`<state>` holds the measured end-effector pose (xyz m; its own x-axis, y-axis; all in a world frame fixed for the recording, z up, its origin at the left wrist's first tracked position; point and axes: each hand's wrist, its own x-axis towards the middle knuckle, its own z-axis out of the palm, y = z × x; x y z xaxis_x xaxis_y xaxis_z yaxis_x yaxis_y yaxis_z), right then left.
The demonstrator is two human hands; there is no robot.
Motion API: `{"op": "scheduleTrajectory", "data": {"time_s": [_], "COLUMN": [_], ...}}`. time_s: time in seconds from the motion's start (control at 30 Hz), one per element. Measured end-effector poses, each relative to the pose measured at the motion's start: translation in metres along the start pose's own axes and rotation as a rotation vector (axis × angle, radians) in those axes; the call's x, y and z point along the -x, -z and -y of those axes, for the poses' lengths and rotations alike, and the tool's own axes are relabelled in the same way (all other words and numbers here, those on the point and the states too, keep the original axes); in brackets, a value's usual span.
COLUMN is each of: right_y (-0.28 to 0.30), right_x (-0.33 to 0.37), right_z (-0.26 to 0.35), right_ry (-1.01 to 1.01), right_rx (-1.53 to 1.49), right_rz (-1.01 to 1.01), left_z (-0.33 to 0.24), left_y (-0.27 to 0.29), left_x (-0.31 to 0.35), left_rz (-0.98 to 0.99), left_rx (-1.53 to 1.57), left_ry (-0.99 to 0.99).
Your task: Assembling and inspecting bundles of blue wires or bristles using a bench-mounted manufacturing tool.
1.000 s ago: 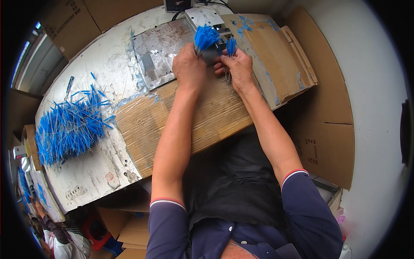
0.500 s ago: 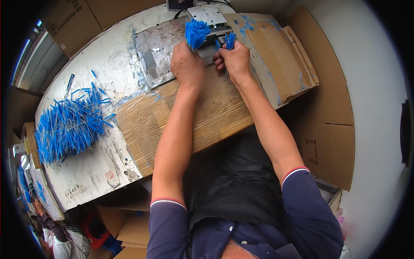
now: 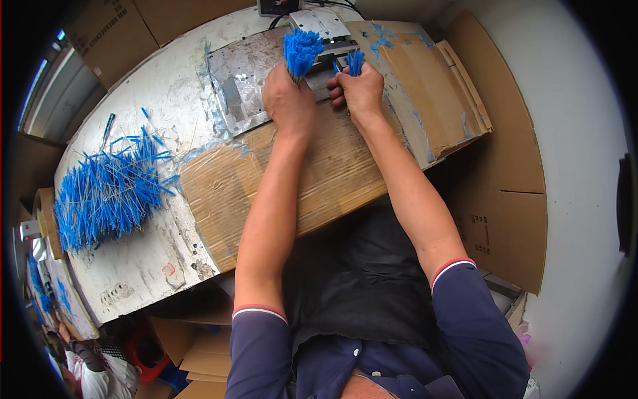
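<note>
My left hand (image 3: 290, 103) is closed round a thick bundle of blue-tipped wires (image 3: 302, 52), blue ends upward and thin bare stems running into the fist. A smaller bunch of blue-tipped wires (image 3: 356, 62) stands up from my right hand (image 3: 362, 92), pinched between thumb and fingers. One more blue piece slants out at the left of that thumb. Both hands are side by side over a metal plate (image 3: 240, 83), in front of a small metal device (image 3: 320, 25). My fingers hide the lower stems. A large heap of the same wires (image 3: 109, 196) lies on the white table at the left.
Flattened cardboard (image 3: 286, 179) covers the table's near edge, and a cardboard box piece (image 3: 432, 86) lies at the right. A dark pen (image 3: 107, 128) rests above the heap. Cardboard sheets (image 3: 495, 219) lean along the right wall. Another person (image 3: 93, 366) sits at the lower left.
Both hands keep their bundles in nearly the same place. My right hand and forearm have shifted very slightly to the left.
</note>
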<state>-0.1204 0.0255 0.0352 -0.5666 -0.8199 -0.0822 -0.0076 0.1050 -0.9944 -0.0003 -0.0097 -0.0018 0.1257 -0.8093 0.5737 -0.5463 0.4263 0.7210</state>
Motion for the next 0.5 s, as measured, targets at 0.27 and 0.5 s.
{"op": "scheduleTrajectory", "data": {"time_s": [0.27, 0.5], "right_y": [0.018, 0.024], "right_x": [0.002, 0.006], "right_z": [-0.009, -0.013], "right_ry": [-0.001, -0.035], "right_rx": [-0.202, -0.206], "right_rz": [0.171, 0.178], "left_z": [-0.004, -0.004], "left_y": [0.001, 0.0], "left_x": [0.002, 0.002], "left_rz": [0.096, 0.127], "left_rx": [-0.053, -0.056], "left_ry": [0.039, 0.004]}}
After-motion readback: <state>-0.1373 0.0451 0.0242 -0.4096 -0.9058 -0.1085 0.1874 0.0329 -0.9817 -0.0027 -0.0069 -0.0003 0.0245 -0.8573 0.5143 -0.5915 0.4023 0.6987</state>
